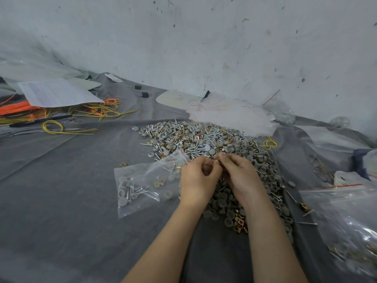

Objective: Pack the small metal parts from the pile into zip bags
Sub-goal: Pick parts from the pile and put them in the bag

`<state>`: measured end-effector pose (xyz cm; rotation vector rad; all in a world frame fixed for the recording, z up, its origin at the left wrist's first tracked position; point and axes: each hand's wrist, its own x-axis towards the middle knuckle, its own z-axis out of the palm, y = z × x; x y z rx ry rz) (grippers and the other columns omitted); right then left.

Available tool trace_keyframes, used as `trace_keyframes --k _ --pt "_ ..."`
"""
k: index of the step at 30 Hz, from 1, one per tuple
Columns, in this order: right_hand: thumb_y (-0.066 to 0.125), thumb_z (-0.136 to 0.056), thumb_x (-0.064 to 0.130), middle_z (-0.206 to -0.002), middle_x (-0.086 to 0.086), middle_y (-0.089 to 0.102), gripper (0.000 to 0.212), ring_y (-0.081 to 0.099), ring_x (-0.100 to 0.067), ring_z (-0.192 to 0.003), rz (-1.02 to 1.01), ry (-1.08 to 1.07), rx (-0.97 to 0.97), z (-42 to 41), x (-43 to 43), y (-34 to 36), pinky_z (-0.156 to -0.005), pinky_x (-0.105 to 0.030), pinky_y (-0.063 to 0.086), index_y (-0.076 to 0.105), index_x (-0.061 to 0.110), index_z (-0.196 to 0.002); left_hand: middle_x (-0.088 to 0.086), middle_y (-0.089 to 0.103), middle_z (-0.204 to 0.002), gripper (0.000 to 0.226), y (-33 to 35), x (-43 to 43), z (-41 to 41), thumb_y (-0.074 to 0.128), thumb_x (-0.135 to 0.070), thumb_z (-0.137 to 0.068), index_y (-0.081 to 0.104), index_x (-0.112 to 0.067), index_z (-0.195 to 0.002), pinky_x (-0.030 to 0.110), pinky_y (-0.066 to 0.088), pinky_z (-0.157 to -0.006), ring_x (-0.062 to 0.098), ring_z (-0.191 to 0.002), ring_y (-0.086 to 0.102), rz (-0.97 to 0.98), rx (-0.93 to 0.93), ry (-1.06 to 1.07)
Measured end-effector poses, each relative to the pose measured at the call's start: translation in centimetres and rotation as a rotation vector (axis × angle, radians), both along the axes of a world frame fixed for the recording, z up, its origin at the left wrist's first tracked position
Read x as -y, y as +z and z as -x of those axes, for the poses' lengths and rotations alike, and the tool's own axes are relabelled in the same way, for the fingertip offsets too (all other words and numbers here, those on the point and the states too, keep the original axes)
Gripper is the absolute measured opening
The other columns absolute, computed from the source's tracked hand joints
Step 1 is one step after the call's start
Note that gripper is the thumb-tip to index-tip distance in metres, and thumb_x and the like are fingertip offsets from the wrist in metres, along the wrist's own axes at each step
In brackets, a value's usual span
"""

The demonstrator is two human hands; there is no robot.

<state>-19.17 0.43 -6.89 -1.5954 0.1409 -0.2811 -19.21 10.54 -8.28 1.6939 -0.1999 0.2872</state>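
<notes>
One zip bag (140, 186) lies flat on the grey cloth (71, 180) to my left, its long axis slanting up and right, so its mouth ends just beside my left hand (199, 178). That hand's fingers are curled, but I cannot tell if they grip the lip. My right hand (238, 172), fingertips meeting the left's, pinches a small metal part (220, 158) above the pile (204, 139).
</notes>
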Motion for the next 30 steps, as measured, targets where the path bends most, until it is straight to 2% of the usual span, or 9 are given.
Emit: trace_keyframes --k 4,6,8,11,17,20,22,26,30 --pt "0.055 -0.095 0.018 -0.068 0.001 0.068 0.029 0.064 -0.015 -0.073 -0.109 0.008 -0.035 -0.1 0.0 0.1 -0.068 -0.027 0.050 0.069 0.013 -0.071 -0.006 0.058 -0.057 0.019 0.1 -0.1 0.1 0.066 -0.021 -0.085 0.063 -0.010 -0.070 0.017 0.040 -0.050 0.002 -0.049 0.047 -0.017 0.016 -0.003" --pt "0.055 -0.095 0.019 -0.067 0.001 0.068 0.030 0.063 -0.014 -0.073 -0.118 0.008 -0.028 0.0 -0.1 0.1 -0.068 -0.026 0.050 0.069 0.014 -0.069 -0.007 0.055 -0.055 0.020 0.1 0.0 0.2 0.066 -0.021 -0.084 0.060 -0.012 -0.067 0.021 0.039 -0.050 0.003 -0.048 0.045 -0.036 0.030 0.002" --pt "0.056 -0.095 0.022 -0.071 0.001 0.068 0.026 0.064 -0.013 -0.073 0.016 -0.039 0.021 0.0 -0.3 0.0 -0.068 -0.025 0.051 0.068 0.016 -0.073 -0.007 0.051 -0.052 0.025 0.1 0.0 0.1 0.066 -0.022 -0.084 0.056 -0.013 -0.062 0.024 0.036 -0.050 0.005 -0.047 0.041 -0.047 0.030 0.023" --pt "0.054 -0.096 0.024 -0.078 0.002 0.068 0.022 0.063 -0.011 -0.077 0.234 -0.111 0.101 0.1 -0.7 0.1 -0.074 -0.026 0.050 0.065 0.024 -0.076 -0.009 0.045 -0.047 0.031 0.1 0.0 -0.1 0.066 -0.022 -0.084 0.049 -0.018 -0.058 0.021 0.032 -0.047 0.005 -0.044 0.037 -0.008 0.007 0.045" --pt "0.055 -0.095 0.027 -0.077 0.013 0.063 0.014 0.058 0.003 -0.074 0.426 -0.158 0.220 0.3 -1.0 0.2 -0.064 -0.006 0.041 0.063 0.023 -0.084 -0.012 0.041 -0.042 0.035 0.1 0.0 -0.1 0.065 -0.021 -0.084 0.045 -0.019 -0.056 0.019 0.029 -0.046 0.004 -0.043 0.034 0.070 -0.013 0.035" --pt "0.058 -0.093 0.026 -0.072 0.010 0.068 0.018 0.061 0.007 -0.069 0.314 -0.097 0.239 0.4 -0.6 0.4 -0.062 -0.006 0.044 0.065 0.029 -0.077 -0.015 0.044 -0.041 0.030 0.1 0.0 0.0 0.063 -0.020 -0.088 0.051 -0.017 -0.061 0.013 0.030 -0.045 0.001 -0.042 0.038 0.137 -0.021 -0.023" --pt "0.060 -0.092 0.025 -0.076 0.012 0.071 0.018 0.064 0.005 -0.072 0.249 -0.045 0.210 0.4 -0.3 0.4 -0.063 -0.007 0.046 0.069 0.029 -0.077 -0.015 0.049 -0.044 0.026 0.2 0.0 0.0 0.062 -0.020 -0.091 0.056 -0.015 -0.066 0.011 0.032 -0.046 -0.001 -0.043 0.042 0.167 -0.027 -0.051" --pt "0.062 -0.091 0.023 -0.084 0.007 0.074 0.023 0.070 -0.009 -0.084 0.111 -0.012 0.130 0.1 0.1 -0.1 -0.077 -0.025 0.052 0.075 0.031 -0.074 -0.007 0.055 -0.058 0.025 0.1 0.1 -0.1 0.062 -0.023 -0.091 0.062 -0.003 -0.076 0.014 0.037 -0.050 0.001 -0.050 0.046 0.186 -0.028 -0.073" --pt "0.066 -0.088 0.023 -0.080 0.002 0.074 0.017 0.070 -0.011 -0.079 0.027 -0.034 0.099 -0.1 0.2 -0.2 -0.075 -0.027 0.051 0.075 0.024 -0.074 -0.005 0.054 -0.058 0.023 0.1 0.1 -0.2 0.063 -0.022 -0.090 0.063 -0.002 -0.078 0.013 0.035 -0.048 0.001 -0.049 0.044 0.205 -0.056 -0.091"
